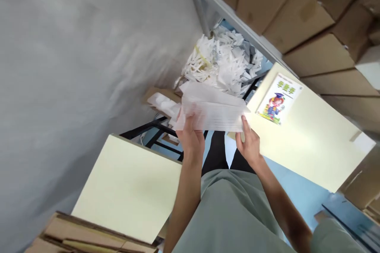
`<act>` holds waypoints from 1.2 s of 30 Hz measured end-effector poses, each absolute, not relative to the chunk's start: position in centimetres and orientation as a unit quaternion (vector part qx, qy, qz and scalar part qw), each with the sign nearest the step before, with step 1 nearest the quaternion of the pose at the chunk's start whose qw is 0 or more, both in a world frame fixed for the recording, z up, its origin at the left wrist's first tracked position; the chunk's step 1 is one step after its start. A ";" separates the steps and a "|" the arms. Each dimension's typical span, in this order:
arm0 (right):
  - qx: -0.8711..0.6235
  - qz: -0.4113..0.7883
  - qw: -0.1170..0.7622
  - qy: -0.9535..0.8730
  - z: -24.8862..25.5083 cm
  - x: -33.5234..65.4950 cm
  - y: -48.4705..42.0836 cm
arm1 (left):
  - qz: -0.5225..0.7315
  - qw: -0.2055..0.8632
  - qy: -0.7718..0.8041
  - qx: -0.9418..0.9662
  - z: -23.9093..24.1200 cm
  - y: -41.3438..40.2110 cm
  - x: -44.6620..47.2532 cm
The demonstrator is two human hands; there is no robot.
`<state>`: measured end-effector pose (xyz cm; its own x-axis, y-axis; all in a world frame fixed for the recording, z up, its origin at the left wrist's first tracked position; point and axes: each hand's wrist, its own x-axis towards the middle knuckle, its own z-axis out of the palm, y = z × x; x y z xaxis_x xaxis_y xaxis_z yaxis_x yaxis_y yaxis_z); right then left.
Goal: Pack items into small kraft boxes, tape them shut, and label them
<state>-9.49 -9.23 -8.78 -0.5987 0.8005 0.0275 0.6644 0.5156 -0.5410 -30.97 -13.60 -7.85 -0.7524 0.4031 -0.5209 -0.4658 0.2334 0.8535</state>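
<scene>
The step in hand looks to be handling a loose bundle of white sheets [213, 114], held up in front of the body, over the gap between two pale worktops. The person's left hand [192, 136] grips the left end, the thumb lying over the top and the other fingers curled beneath. The right hand [248, 140] meets the lower right corner, its thumb and forefinger slightly parted at the edge; whether they pinch the sheets or only touch them, one cannot tell. The layers fan a little at the top, and slight blur hides how many there are. The left worktop [133, 189] stands to one side; the right worktop [308, 154] carries a picture booklet [279, 99], which neither hand touches. Beyond the sheets lies a heap of white paper scraps [222, 59]. The next move seems to call for a firm left hold, with the right fingers working lightly along the edge, since such thin layers could slip, crease or come away together.
</scene>
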 end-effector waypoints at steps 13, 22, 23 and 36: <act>-0.645 0.183 0.182 -0.720 -8.3 23.3 -12.1 | 0.489 0.575 0.646 0.114 -10.9 -8.4 -1.2; -0.723 0.327 0.232 -0.562 -11.1 32.2 -11.1 | 0.308 0.351 0.733 0.494 -14.8 -8.0 5.9; -0.730 0.333 0.238 -0.547 -11.2 32.5 -11.0 | 0.298 0.325 0.735 0.515 -14.7 -7.8 6.3; -0.690 0.187 0.055 -0.697 -13.3 27.9 -6.5 | 0.131 0.348 0.520 0.769 -14.9 -1.8 9.3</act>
<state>27.93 -6.52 -13.31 -0.0404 0.9826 -0.1814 0.9413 -0.0235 -0.3369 9.34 -1.78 -14.89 0.4251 0.8908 -0.1607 0.7087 -0.2171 0.6713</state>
